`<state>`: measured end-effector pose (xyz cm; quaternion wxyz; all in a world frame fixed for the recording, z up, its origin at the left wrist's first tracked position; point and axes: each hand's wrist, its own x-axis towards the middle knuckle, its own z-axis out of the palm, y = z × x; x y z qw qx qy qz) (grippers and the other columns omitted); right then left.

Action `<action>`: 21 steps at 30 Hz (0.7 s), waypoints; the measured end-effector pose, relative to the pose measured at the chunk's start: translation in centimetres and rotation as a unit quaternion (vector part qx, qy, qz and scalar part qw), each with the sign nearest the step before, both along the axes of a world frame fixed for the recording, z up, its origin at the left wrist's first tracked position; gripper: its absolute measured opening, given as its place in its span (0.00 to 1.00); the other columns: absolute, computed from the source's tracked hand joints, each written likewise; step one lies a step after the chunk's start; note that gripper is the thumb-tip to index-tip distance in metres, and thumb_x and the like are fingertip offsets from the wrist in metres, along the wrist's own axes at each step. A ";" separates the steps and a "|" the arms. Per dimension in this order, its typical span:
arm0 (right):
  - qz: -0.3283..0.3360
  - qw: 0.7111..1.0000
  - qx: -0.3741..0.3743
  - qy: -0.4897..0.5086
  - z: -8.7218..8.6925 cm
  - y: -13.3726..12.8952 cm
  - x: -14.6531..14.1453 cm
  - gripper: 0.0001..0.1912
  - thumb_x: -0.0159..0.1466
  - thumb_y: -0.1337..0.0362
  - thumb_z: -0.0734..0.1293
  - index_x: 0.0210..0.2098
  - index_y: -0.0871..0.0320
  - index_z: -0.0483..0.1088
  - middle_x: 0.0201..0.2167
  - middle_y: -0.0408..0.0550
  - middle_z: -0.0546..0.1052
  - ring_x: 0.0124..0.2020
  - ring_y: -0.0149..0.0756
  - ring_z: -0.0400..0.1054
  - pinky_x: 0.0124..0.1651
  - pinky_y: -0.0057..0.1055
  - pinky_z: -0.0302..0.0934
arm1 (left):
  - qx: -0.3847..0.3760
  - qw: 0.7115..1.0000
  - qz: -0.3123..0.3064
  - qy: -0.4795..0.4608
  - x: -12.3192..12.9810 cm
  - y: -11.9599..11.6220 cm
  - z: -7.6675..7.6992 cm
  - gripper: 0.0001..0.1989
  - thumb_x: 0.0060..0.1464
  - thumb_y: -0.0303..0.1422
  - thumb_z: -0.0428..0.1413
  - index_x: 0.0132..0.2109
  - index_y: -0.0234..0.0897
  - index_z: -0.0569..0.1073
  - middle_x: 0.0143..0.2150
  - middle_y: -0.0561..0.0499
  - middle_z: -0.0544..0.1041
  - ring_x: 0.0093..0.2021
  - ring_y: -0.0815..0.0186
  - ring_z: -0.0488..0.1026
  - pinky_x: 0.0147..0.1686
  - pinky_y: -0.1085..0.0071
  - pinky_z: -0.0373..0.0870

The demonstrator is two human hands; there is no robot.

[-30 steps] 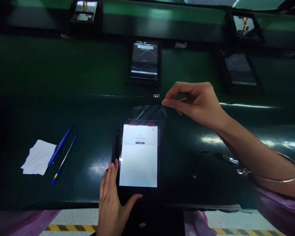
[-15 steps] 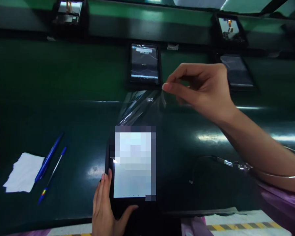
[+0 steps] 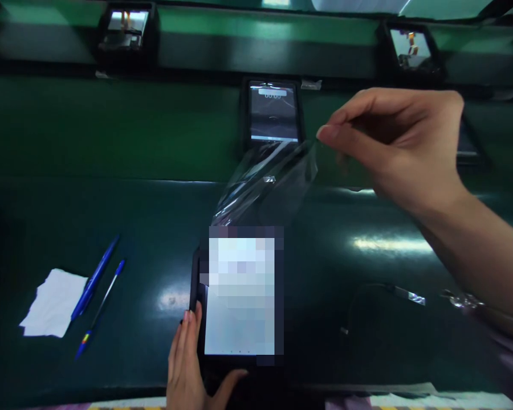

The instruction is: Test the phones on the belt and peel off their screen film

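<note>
On a dark green worktop, a paper scrap and two pens lie well to the left of the left hand, which lies flat along the near left edge of a lit tablet, fingers straight and thumb hooked under the bottom edge, pinning it down. Up and to the right, the right hand pinches one corner of a clear film between thumb and forefinger, other fingers curled; the film rises from the tablet's far end, partly peeled. A low, steady pull along the tablet's length, with the left hand bearing down, looks likely to lift it cleanly. Beyond the right hand stands another tablet, near the film; a cable lies below the right forearm, with bare worktop between.
</note>
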<state>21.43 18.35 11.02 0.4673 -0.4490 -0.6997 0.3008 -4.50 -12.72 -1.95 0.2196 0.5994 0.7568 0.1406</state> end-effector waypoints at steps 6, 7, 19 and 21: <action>-0.005 0.999 0.032 -0.009 0.0 0.5 0.6 0.10 0.63 0.57 0.80 0.28 0.49 0.79 0.27 0.39 0.75 0.20 0.23 0.65 0.17 0.33 0.56 | -0.011 1.000 0.008 -0.004 0.0 -0.1 0.0 0.53 0.56 0.49 0.60 0.78 0.61 0.35 0.72 0.43 0.64 0.70 0.31 0.63 0.58 0.27 0.73; -0.011 0.999 0.033 -0.016 0.1 0.4 0.7 0.10 0.63 0.55 0.80 0.28 0.49 0.79 0.27 0.39 0.75 0.20 0.23 0.65 0.18 0.33 0.56 | -0.014 1.000 0.009 -0.004 0.0 -0.1 0.0 0.53 0.56 0.50 0.59 0.78 0.61 0.35 0.72 0.42 0.65 0.69 0.30 0.64 0.57 0.26 0.73; 0.122 0.989 -0.086 0.008 2.8 -5.5 -0.3 0.07 0.73 0.65 0.69 0.38 0.47 0.74 0.39 0.39 0.81 0.47 0.32 0.79 0.48 0.32 0.80 | 0.030 0.999 -0.014 -0.015 -0.5 -1.5 -0.4 0.50 0.63 0.51 0.55 0.79 0.51 0.32 0.72 0.38 0.67 0.74 0.34 0.57 0.63 0.24 0.65; 0.234 0.967 -0.104 -0.010 3.1 -8.5 -0.7 0.06 0.74 0.64 0.68 0.39 0.51 0.74 0.43 0.40 0.82 0.52 0.32 0.79 0.52 0.31 0.79 | 0.060 0.997 -0.029 -0.035 -1.2 -2.7 -1.4 0.53 0.61 0.47 0.60 0.79 0.51 0.34 0.72 0.40 0.67 0.74 0.38 0.58 0.68 0.30 0.62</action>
